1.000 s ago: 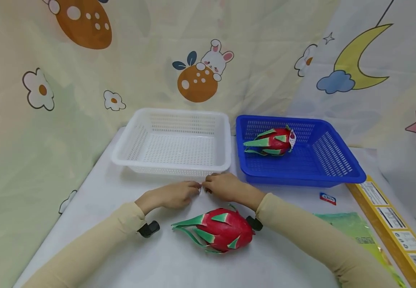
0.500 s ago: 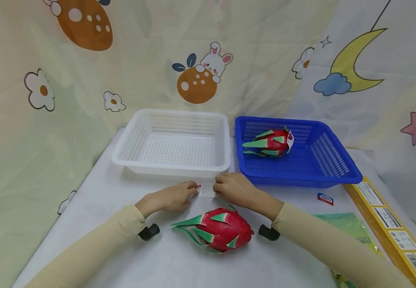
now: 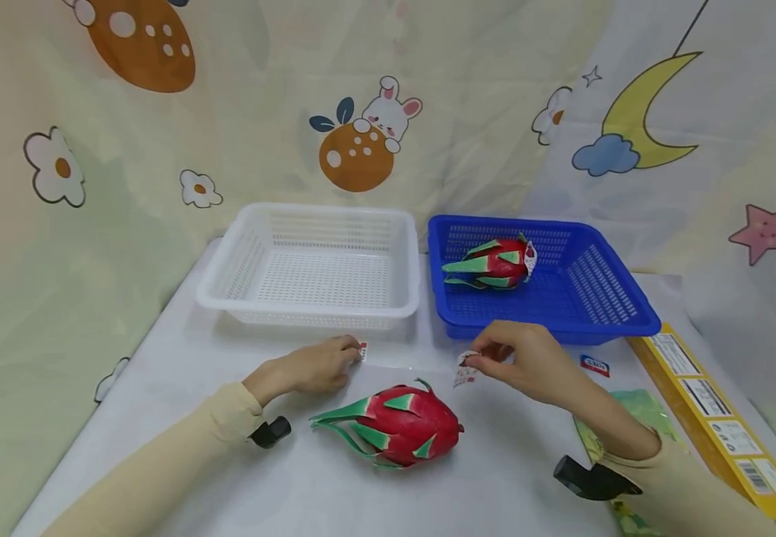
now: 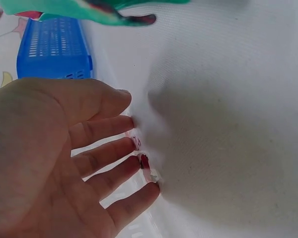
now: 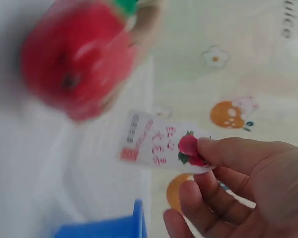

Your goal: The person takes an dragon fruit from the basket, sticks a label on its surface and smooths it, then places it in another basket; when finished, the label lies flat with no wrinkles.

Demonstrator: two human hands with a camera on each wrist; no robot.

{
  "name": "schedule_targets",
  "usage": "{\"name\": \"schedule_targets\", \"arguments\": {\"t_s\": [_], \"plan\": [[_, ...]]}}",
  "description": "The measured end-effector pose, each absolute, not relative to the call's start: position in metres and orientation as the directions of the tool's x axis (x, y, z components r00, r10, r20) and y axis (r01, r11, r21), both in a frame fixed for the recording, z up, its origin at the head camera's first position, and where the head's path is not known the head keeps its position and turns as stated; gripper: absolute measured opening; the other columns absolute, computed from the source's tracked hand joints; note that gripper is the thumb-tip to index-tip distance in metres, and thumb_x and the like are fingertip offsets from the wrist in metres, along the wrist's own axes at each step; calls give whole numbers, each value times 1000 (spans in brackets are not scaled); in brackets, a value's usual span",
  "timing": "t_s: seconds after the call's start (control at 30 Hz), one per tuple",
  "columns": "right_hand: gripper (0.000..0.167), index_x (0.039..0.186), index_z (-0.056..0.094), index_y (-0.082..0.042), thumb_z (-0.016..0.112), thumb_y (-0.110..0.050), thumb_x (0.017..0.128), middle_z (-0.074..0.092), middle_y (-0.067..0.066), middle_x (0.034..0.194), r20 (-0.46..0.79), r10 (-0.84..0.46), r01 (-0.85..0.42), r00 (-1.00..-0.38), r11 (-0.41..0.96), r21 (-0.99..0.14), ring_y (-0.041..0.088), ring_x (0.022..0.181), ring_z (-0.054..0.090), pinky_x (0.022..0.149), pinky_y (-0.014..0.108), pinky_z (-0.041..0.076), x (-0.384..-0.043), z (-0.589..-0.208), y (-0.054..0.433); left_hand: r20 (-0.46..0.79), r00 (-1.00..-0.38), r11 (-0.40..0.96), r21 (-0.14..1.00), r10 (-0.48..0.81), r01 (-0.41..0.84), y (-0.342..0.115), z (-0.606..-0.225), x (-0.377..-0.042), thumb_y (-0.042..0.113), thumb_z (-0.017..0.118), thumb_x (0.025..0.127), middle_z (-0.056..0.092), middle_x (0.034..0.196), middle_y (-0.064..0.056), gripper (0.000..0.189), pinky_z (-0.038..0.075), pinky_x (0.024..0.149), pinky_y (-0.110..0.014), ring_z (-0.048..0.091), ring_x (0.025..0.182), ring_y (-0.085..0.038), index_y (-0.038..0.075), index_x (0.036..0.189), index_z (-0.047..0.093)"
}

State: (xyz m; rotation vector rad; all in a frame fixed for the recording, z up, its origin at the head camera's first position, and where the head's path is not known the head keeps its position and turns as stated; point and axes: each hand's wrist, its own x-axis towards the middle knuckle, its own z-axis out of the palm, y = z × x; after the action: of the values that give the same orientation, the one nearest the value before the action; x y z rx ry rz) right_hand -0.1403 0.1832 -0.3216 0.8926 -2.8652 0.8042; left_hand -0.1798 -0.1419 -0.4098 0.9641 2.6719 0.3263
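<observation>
My right hand (image 3: 529,365) is raised off the table, pinching a label (image 5: 159,144) between thumb and fingertips. The label is whitish, with red lettering and a printed dragon fruit. My left hand (image 3: 317,365) rests on the table before the white basket, its fingers fairly straight. In the left wrist view, its fingertips touch another printed label (image 4: 145,161), mostly hidden beneath them. A red dragon fruit (image 3: 401,429) with green scales lies on its side, nearer than both hands. A second dragon fruit (image 3: 492,262), with a label on its end, lies in the blue basket (image 3: 565,298).
A white basket (image 3: 314,307) stands at the back left, beside the blue one. On the right lie a small blue-and-red tag (image 3: 594,365), a green printed packet (image 3: 636,410) and a long yellow box (image 3: 717,418). A patterned cloth (image 3: 260,112) hangs behind.
My right hand has moved right, away from the left hand, and now holds a label up off the table. My left hand has stayed nearly in place. The view has shifted slightly.
</observation>
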Motion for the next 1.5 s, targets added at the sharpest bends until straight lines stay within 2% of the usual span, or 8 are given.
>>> {"name": "schedule_targets", "arguments": {"t_s": [0.07, 0.17, 0.37, 0.5, 0.87, 1.03, 1.17, 1.5], "plan": [[5, 89, 71, -18, 74, -20, 85, 64, -8, 79, 50, -514, -438, -856, 672, -597, 7, 75, 57, 64, 20, 50, -133, -317, 186, -184, -744, 757, 300, 643, 580, -143, -410, -180, 8, 61, 89, 49, 134, -16, 32, 46, 103, -43, 50, 123, -30, 0, 121, 59], [10, 90, 69, -16, 71, -26, 87, 63, -4, 81, -110, -550, -306, -828, 608, -733, 9, 74, 56, 61, 21, 47, -124, -319, 184, -178, -749, 761, 296, 638, 578, -143, -409, -180, 10, 62, 89, 50, 133, -16, 31, 46, 101, -43, 50, 122, -31, 1, 118, 60], [16, 90, 67, -11, 72, -26, 87, 59, 0, 76, -210, -587, -182, -782, 537, -824, 10, 67, 56, 58, 22, 45, -117, -339, 172, -167, -746, 755, 296, 645, 586, -141, -406, -180, 15, 65, 89, 51, 131, -16, 30, 48, 99, -44, 51, 120, -31, 2, 115, 60], [14, 89, 68, -13, 73, -27, 86, 60, -2, 77, -210, -557, -177, -803, 560, -809, 10, 68, 56, 57, 21, 46, -115, -352, 165, -170, -748, 758, 287, 642, 586, -139, -406, -179, 18, 66, 90, 51, 131, -16, 31, 49, 98, -43, 51, 119, -30, 2, 117, 59], [12, 83, 67, -20, 77, -28, 82, 57, -12, 72, -1, -474, -334, -880, 622, -708, 1, 68, 52, 59, 19, 47, -103, -370, 155, -92, -778, 772, 244, 621, 587, -135, -415, -180, 26, 66, 91, 57, 126, -13, 31, 51, 95, -41, 56, 116, -28, 4, 113, 63], [21, 98, 67, -18, 78, -26, 81, 60, -10, 83, 63, -448, -366, -892, 633, -682, 5, 77, 55, 65, 20, 51, -100, -373, 151, -57, -822, 796, 295, 566, 528, -135, -418, -183, 34, 65, 92, 62, 121, -9, 35, 51, 95, -40, 58, 114, -25, 6, 113, 66], [37, 115, 62, -15, 76, -28, 83, 64, -7, 100, 53, -443, -357, -895, 639, -682, 10, 91, 59, 74, 24, 55, -99, -375, 151, -18, -858, 806, 355, 513, 474, -135, -417, -184, 36, 64, 92, 65, 116, -9, 41, 52, 92, -41, 60, 108, -23, 5, 119, 62], [26, 109, 65, -19, 70, -34, 88, 64, -4, 108, -31, -471, -290, -882, 593, -751, 17, 102, 61, 76, 24, 56, -101, -381, 156, 99, -879, 798, 380, 467, 467, -130, -410, -181, 40, 60, 94, 63, 124, -10, 47, 52, 94, -43, 60, 115, -25, 6, 126, 58]]}}
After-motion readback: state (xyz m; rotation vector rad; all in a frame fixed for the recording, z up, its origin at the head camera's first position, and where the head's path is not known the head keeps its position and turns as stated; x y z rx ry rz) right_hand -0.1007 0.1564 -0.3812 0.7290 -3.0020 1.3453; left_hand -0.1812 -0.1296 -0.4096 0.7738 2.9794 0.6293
